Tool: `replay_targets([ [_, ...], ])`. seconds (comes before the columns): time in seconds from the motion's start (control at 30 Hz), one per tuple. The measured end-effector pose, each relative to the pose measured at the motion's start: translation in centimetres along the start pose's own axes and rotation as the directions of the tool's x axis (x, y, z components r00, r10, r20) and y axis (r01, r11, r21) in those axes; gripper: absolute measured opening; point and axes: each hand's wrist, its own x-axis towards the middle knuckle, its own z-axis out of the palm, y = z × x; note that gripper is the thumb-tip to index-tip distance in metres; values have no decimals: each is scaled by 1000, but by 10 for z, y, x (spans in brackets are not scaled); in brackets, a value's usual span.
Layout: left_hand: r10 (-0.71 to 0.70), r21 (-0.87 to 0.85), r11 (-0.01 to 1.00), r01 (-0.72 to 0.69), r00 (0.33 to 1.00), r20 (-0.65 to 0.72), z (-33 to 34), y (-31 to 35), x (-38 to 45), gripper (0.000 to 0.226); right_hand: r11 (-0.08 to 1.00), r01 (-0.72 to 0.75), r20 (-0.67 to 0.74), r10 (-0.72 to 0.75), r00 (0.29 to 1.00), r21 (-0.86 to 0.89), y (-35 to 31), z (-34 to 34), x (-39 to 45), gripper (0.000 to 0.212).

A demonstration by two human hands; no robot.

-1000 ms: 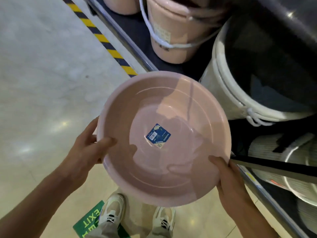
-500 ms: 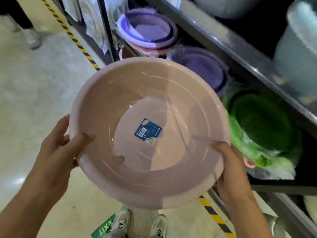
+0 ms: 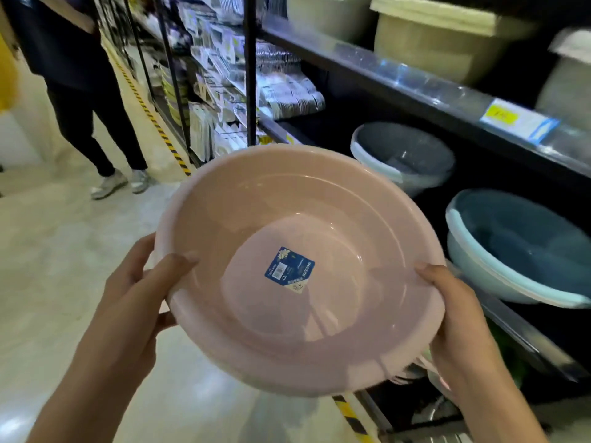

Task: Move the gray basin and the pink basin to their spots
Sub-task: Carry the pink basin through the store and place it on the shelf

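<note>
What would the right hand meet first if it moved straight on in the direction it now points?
Probably the light blue basin on the shelf. The right hand, gripping the pink basin by its rim, points up and ahead, and that basin sits just beyond it; depth is uncertain.

A: price tag text unreadable, motion blur. Bystander cut off at top edge.
B: light blue basin clipped by right edge. Pink basin hides both hands' fingers underneath.

The pink basin looks like smooth, slightly glossy plastic with a paper-like sticker; the floor is polished and reflective.
</note>
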Motion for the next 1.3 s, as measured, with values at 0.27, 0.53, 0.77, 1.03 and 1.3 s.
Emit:
replay_targets([
  [0.27,62,-26,998,-61,997,43,-30,50,32,26,998,39,9,-40,999,55,-25,53,4,37],
  [0.53,43,-27,999,-40,995,87,-47,53,84,30,997,81,-36,-81,996,9,-25,92,28,37],
  [0.77,-19,-50,998,23,997,73,-36,34,171,22,999,33,-104,-34,994,-10,-24,120,94,19],
  [1.03,-15,6,1000,15,994,109,3,40,297,24,998,12,-156,-3,988,59,-34,145,221,35],
  [1.3,2,8,1000,-3,985,171,35,41,424,33,991,28,-208,0,978,130,-37,177,330,41],
])
